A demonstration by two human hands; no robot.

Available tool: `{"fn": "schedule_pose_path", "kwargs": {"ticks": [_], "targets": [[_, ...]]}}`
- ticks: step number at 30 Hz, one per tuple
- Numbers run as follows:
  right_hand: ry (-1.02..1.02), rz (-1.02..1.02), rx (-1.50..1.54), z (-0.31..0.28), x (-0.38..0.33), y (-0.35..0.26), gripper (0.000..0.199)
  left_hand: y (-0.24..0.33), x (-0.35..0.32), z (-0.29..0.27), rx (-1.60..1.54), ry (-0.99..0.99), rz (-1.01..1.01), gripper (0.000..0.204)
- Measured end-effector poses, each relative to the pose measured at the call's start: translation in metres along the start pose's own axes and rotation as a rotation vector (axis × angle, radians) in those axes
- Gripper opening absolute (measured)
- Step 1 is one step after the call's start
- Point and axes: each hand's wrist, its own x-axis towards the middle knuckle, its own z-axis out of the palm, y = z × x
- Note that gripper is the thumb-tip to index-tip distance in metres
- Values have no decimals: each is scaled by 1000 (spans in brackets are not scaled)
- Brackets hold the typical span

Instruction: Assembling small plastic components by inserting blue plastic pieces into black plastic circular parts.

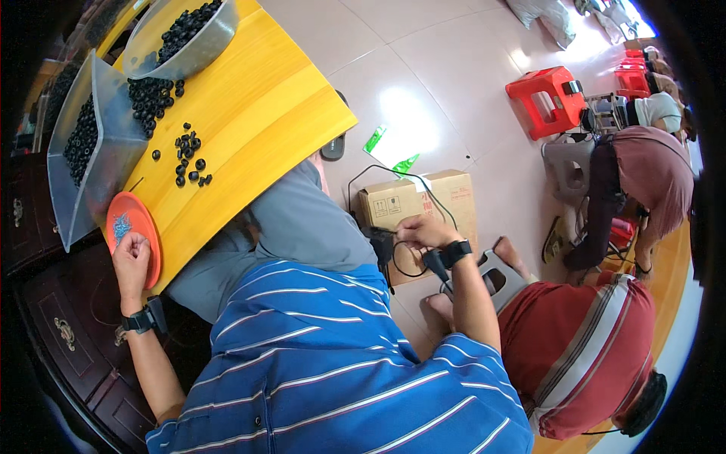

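My left hand (131, 261) is over the orange-red plate (154, 261), its fingertips pinched together at a small heap of thin blue-grey pieces (121, 226). Whatever sits between those fingertips is too small to make out. Out to the right, my right hand (423, 231) hovers above a cardboard box (456, 198) on the floor side. Its fingers are closed beside a dark object and a looped black cable (404, 270); the held thing cannot be told. On the yellow table (261, 91), small black round parts (187, 155) lie loose, nearer to my left hand.
Two clear plastic bins (79, 198) with many black parts stand at the table's far left. A red stool (546, 104) is on the tiled floor. One person in a red shirt (586, 344) sits close at right; another person (654, 170) bends farther off.
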Motion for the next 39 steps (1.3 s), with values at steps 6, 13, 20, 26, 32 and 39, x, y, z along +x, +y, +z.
{"fn": "schedule_pose_path", "kwargs": {"ticks": [6, 13, 20, 26, 32, 39], "targets": [[66, 2, 110, -75, -35, 29, 18, -6, 0, 2, -20, 1, 12, 10], [285, 151, -17, -110, -25, 35, 18, -2, -1, 1, -12, 24, -10, 9], [258, 286, -268, -115, -3, 44, 16, -4, -1, 2, 35, 25, -19, 9], [433, 184, -663, -101, 3, 31, 29, -2, -3, 5, 22, 48, -14, 10], [518, -118, -705, -62, 11, 17, 57, -1, -4, 6, 9, 52, -21, 9], [480, -215, -957, -39, 11, 42, 82, -4, -5, 7, -11, 66, -22, 9]]}}
